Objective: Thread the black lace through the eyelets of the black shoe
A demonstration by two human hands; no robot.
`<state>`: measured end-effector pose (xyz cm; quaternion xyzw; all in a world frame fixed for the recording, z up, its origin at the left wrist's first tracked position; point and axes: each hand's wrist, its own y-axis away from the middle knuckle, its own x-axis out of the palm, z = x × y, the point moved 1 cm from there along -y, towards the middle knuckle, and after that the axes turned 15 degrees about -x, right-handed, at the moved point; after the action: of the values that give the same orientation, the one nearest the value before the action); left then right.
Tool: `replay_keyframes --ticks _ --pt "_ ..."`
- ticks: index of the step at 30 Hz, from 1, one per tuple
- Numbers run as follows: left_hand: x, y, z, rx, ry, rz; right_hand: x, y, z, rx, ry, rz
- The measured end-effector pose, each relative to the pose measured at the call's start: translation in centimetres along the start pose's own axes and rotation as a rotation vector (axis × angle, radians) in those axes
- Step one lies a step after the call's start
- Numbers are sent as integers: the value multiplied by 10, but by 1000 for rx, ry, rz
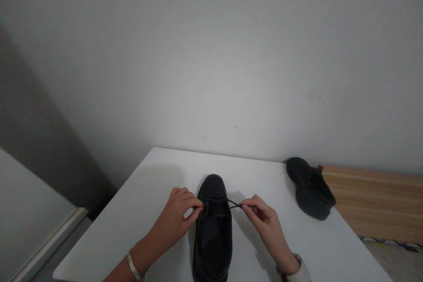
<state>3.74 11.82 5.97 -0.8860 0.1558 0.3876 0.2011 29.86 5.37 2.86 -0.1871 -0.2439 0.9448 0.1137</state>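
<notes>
At the white tabletop's (139, 211) near edge, left hand (178, 216) and right hand (264, 218) each pinch a thin black lace (235, 205) of the black leather shoe (213, 224), mid-tying; crossing the ends likely follows.

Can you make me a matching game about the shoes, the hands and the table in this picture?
Things:
1. near shoe
2. far shoe
3. right hand
4. table

Places or states:
A. white
B. pinches a black lace
C. at the table's right edge
D. between the two hands

Pairs: 1-D, 2-C, 3-B, 4-A
</notes>
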Motion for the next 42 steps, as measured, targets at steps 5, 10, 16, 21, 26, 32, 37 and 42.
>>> replay_keyframes --ticks 5,10,16,21,26,32,37,42 --pt "4 0 1 22 -50 -116 6 1 -4 25 24 7" --pt "6 2 5 52 -36 -144 11 1 -5 17 50 -28" --pt "7 4 5 -21 90 -86 19 4 3 -3 44 -17" --pt "5 6 -2 -99 136 -6 27 5 11 -86 37 28" --pt "1 8 -14 -133 137 18 29 5 15 -140 118 72" --pt "2 10 -37 -136 10 97 26 6 40 -272 309 120" --pt "12 8 -49 -124 -190 146 36 -4 67 -358 545 236" --pt "9 0 -57 -187 -264 187 46 -18 79 -266 782 391"
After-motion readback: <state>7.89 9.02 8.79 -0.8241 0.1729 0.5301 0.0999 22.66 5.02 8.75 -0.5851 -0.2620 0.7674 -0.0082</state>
